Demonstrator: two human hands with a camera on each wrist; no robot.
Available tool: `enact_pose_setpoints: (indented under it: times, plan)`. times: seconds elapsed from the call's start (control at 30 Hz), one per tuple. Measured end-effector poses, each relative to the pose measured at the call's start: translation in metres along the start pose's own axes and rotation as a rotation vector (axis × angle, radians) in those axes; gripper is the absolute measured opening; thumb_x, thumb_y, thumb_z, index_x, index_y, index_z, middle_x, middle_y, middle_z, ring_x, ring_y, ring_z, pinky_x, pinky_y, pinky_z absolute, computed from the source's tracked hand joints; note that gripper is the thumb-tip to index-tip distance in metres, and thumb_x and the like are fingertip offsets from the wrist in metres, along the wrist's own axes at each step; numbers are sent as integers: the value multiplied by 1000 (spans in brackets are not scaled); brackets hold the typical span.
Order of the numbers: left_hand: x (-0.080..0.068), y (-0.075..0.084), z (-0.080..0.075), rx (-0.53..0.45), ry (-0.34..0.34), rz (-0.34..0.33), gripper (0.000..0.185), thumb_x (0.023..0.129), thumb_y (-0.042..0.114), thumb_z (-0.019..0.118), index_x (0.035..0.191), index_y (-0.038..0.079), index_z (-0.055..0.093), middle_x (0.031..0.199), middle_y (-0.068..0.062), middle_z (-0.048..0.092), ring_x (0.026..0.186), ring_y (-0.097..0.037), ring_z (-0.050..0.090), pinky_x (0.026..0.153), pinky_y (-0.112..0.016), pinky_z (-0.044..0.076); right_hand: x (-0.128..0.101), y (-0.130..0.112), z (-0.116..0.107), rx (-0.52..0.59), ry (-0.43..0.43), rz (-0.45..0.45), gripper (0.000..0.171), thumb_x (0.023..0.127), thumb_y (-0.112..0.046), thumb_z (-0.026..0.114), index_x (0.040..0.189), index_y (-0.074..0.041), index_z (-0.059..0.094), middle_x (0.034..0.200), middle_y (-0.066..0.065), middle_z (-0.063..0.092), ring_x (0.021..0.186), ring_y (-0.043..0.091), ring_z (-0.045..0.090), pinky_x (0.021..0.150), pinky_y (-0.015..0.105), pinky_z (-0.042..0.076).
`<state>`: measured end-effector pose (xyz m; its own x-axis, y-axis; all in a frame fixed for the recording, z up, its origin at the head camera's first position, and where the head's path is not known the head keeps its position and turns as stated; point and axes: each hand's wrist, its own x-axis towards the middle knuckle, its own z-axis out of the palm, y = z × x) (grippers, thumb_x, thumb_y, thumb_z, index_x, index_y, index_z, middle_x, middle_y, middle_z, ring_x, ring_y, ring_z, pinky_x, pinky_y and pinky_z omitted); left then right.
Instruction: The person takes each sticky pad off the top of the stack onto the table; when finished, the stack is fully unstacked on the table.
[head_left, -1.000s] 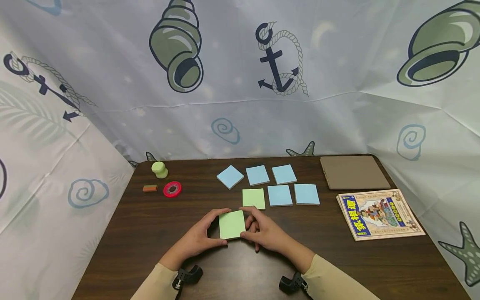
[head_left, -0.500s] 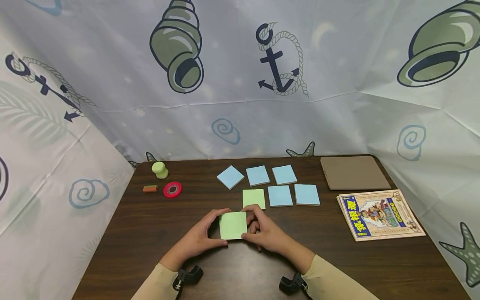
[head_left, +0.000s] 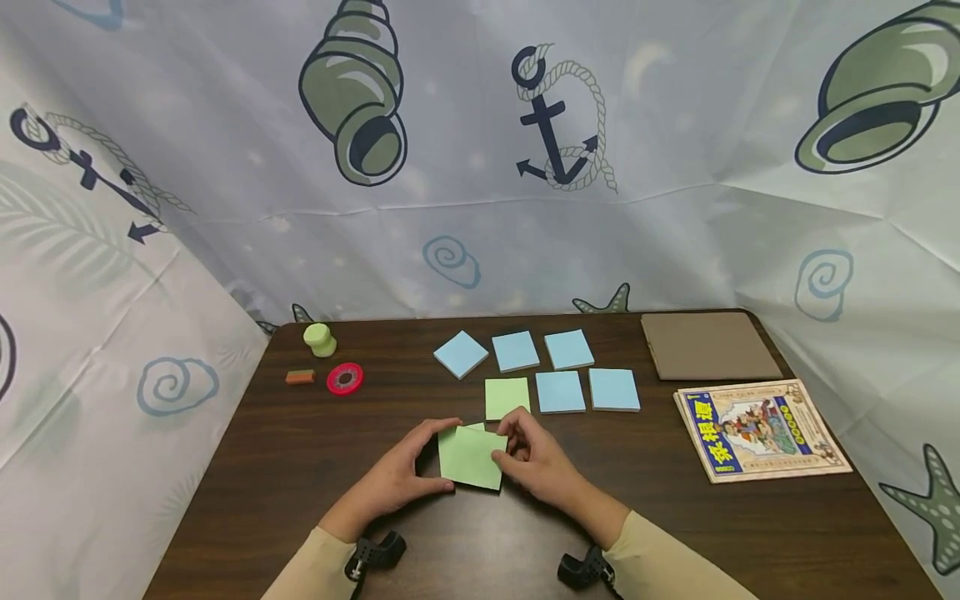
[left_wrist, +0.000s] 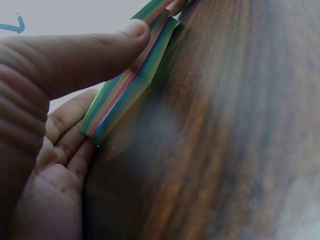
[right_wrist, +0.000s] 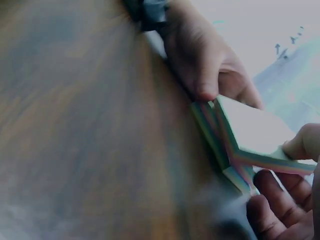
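The green sticky-note pad sits on the dark table, just in front of the lone green pad. Since half a second ago, its top part has swung askew: the right hand now pinches the upper stack and twists it off the lower one, where before the block was square. The left hand keeps its fingers curled round the pad's left edge (thumb on top). The right wrist view shows what the head view hides: the rainbow-edged stack splits open in a V. Five blue pads lie beyond.
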<state>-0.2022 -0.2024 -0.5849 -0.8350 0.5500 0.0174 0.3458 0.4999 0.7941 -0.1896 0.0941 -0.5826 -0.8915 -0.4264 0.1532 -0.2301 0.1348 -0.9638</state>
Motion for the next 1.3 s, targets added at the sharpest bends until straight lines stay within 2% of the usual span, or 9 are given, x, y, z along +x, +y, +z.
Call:
enact_pose_setpoints:
  times: [0.17,0.3,0.5,0.67,0.73,0.8,0.97,1.1,1.3]
  plan:
    - [-1,2,1,11,7,-5,92,88,33,94,165,35,44,164,14,49,155,-16,45,126,-49,40,-1,2,-11,30,52,-24,21,104,-3,71,120,-6,57,112,18,68,77,11,61,60,25,51]
    - [-1,5,1,-1,3,-18,92,88,30,94,165,33,44,165,14,48,157,-17,44,126,-54,39,2,7,-21,-1,91,-58,20,102,3,68,120,-6,61,119,19,71,78,10,60,59,24,50]
    - [-1,6,1,24,4,-20,92,88,29,94,165,30,44,164,14,49,156,-16,45,127,-50,39,4,11,-29,-205,112,-139,35,100,5,63,126,-13,77,113,5,73,79,13,52,69,24,47]
    - [-1,6,1,9,6,-17,92,87,27,95,164,30,45,164,14,50,155,-15,46,127,-43,39,8,15,-32,-362,168,-202,16,101,-7,76,114,-16,80,107,-1,74,96,14,67,86,35,57]
    - [0,5,0,9,8,-13,91,87,27,95,164,30,45,164,14,50,155,-15,46,127,-43,39,9,16,-33,-409,188,-216,12,99,-14,82,110,-16,80,107,-2,75,107,13,69,95,38,58]
    - [0,5,0,13,10,-9,92,87,27,95,165,29,46,164,14,50,155,-15,45,127,-43,39,10,17,-34,-451,200,-231,11,97,-16,84,107,-15,79,104,-2,74,105,13,66,100,42,56]
    - [1,5,-1,16,9,-10,92,88,29,94,165,30,45,165,14,49,156,-15,45,127,-47,39,12,18,-36,-522,214,-257,13,95,-13,85,102,-18,75,99,0,72,95,16,57,94,40,52]
    - [2,6,-1,19,8,-13,91,88,29,94,165,31,45,164,15,49,157,-15,44,126,-51,39,12,19,-36,-548,206,-253,18,93,-11,85,97,-22,70,96,-3,70,92,12,53,88,37,51]
    - [0,4,0,20,13,3,91,88,28,94,165,29,45,165,13,49,156,-16,45,128,-43,38,13,21,-34,-592,160,-250,24,90,-5,84,90,-22,66,92,-6,64,88,10,49,83,31,45]
